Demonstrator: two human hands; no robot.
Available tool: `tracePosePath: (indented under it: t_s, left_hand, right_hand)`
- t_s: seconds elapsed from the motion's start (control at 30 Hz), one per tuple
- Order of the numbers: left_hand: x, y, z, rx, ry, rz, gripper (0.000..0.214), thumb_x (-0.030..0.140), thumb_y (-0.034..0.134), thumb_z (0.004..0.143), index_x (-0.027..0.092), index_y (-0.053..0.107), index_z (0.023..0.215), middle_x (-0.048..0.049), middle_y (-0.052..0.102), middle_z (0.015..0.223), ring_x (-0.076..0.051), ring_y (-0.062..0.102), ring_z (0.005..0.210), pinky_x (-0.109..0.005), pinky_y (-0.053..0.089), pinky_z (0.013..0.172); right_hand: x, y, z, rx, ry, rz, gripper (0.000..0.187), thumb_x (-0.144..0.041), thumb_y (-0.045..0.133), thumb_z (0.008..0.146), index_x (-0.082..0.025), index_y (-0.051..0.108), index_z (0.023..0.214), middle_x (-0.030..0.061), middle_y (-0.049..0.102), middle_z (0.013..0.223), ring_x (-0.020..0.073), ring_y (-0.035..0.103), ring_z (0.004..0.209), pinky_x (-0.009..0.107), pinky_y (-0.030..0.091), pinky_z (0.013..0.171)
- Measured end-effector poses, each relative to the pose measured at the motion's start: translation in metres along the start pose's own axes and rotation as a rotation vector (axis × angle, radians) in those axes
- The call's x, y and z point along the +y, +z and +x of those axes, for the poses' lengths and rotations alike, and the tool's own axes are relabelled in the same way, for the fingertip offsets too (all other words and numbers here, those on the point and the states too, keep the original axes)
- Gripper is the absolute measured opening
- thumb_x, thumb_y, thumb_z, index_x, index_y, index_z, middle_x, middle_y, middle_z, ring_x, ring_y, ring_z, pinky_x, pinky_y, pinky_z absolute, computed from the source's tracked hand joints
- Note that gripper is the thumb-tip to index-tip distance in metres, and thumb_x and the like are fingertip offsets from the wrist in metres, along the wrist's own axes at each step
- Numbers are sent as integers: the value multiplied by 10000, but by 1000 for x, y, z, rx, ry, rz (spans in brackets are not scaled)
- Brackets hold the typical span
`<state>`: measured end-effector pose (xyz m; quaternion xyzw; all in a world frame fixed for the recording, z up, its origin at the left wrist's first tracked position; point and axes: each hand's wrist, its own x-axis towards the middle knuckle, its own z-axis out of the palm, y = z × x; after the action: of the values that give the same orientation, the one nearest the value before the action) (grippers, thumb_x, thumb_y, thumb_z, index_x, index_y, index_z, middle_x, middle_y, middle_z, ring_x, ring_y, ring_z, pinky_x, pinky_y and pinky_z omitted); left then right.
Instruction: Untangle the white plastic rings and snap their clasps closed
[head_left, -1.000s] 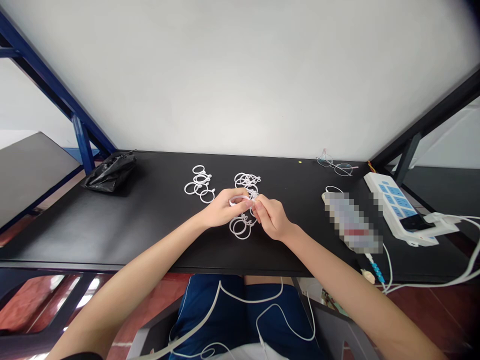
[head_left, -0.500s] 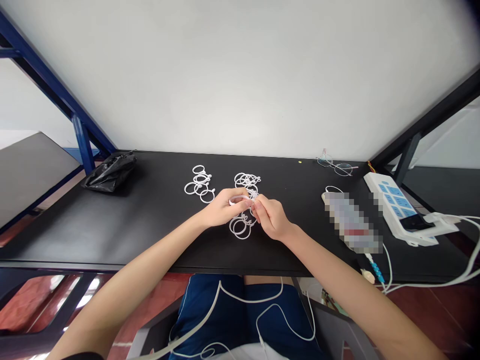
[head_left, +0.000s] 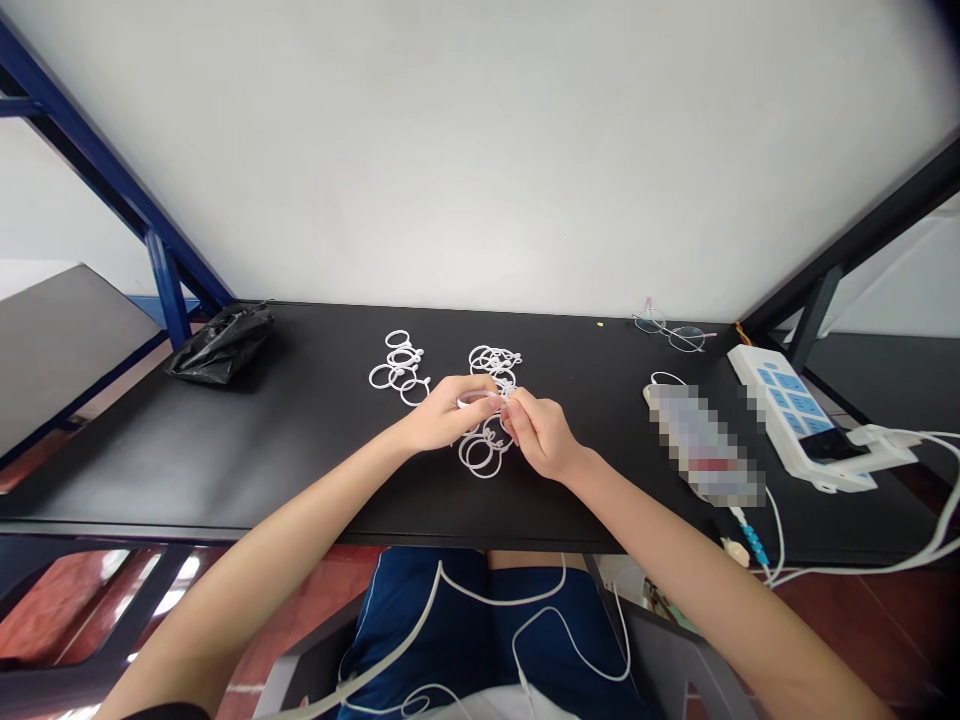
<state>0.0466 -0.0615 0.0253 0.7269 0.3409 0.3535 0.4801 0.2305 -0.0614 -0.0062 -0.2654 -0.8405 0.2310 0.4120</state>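
Observation:
Just above the black desk top, my left hand [head_left: 444,412] is closed round one side of a white curtain ring [head_left: 474,397], its thumb and forefinger pinching it. My right hand [head_left: 546,437] meets it fingertip to fingertip, pinched at the small end of the same ring; the exact spot is hidden by the fingers. Beneath and around both hands lies a loose pile of similar white rings [head_left: 481,460] with small eyelets, partly covered by my hands. A second, smaller group of rings [head_left: 397,375] rests to the left of my left hand.
A crumpled black plastic bag [head_left: 221,345] sits at the desk's far left. On the right are eyeglasses [head_left: 685,339], a blurred phone [head_left: 701,440] on a cable, and a white power strip [head_left: 795,405] with a charger plugged in. White cables [head_left: 525,604] hang across my lap.
My left hand and the held ring have shifted very slightly. Both hands keep their pinch, and the rings on the desk lie as before.

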Motion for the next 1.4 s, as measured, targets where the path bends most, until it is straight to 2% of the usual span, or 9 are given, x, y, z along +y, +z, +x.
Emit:
tracePosePath:
  t_s: [0.17, 0.3, 0.47, 0.63, 0.77, 0.9, 1.07, 1.23, 1.4]
  left_hand:
    - [2, -3, 0, 7, 10, 51, 273, 367, 480, 883, 148, 520, 724, 53, 420, 562, -83, 382, 533, -218, 333, 527]
    - [3, -19, 0, 110, 28, 172, 259, 359, 483, 887, 151, 535, 742, 36, 484, 626, -92, 441, 576, -222, 371, 572]
    - [4, -41, -1, 332, 23, 347, 279, 358, 472, 895, 156, 535, 715, 30, 497, 629, -100, 441, 591, -227, 353, 578]
    - [-1, -45, 0, 446, -68, 611, 262, 344, 457, 893, 163, 564, 736, 13, 555, 651, -121, 484, 616, -235, 357, 599]
    - [-11, -44, 3, 432, -174, 986, 226, 317, 451, 895, 168, 585, 792, -34, 624, 750, -153, 528, 626, -257, 331, 575]
    - [-17, -44, 3, 382, -281, 1199, 228, 266, 399, 928, 165, 598, 875, -65, 630, 845, -174, 578, 674, -258, 319, 554]
    - [-16, -44, 1, 278, -366, 1318, 253, 239, 363, 961, 148, 598, 937, -92, 617, 914, -219, 614, 835, -264, 379, 599]
    - [-20, -46, 0, 303, -341, 1371, 277, 246, 364, 959, 137, 619, 954, -122, 617, 949, -259, 594, 933, -292, 425, 652]
    - [-23, -47, 1, 324, -319, 1358, 282, 244, 388, 942, 146, 652, 957, -129, 620, 995, -270, 581, 944, -315, 445, 673]
  right_hand:
    - [1, 0, 0, -7, 18, 3, 248, -252, 307, 1018, -221, 409, 794, -56, 441, 546, 93, 418, 443, 242, 349, 487]
    - [-1, 1, 1, 8, 45, -21, 91, -254, 400, 993, -210, 479, 990, -55, 510, 605, 95, 489, 495, 233, 406, 533]
    - [-5, 3, 6, 37, -16, -94, 92, -297, 548, 925, -205, 551, 928, 47, 646, 858, 159, 625, 793, 286, 513, 705]
    - [-6, 7, 8, -133, -141, -132, 180, -357, 644, 871, -193, 628, 943, 98, 676, 1042, 231, 609, 1027, 405, 503, 902]
    - [-5, 8, 8, -297, -147, -207, 252, -392, 674, 843, -188, 685, 991, 106, 678, 1156, 278, 529, 1216, 481, 431, 1023]
    - [-6, 8, 8, -354, -153, -252, 264, -409, 658, 854, -177, 720, 964, 118, 688, 1166, 284, 529, 1231, 509, 396, 1058]
    - [-6, 7, 8, -380, -145, -255, 342, -432, 650, 859, -144, 722, 1029, 113, 697, 1175, 291, 524, 1243, 514, 364, 1087]
    - [-7, 7, 8, -377, -130, -237, 379, -435, 647, 861, -152, 702, 1107, 109, 699, 1172, 296, 525, 1236, 509, 387, 1067]
    - [-8, 7, 9, -362, -146, -245, 371, -446, 635, 866, -151, 704, 1081, 110, 709, 1125, 283, 553, 1169, 514, 378, 1068]
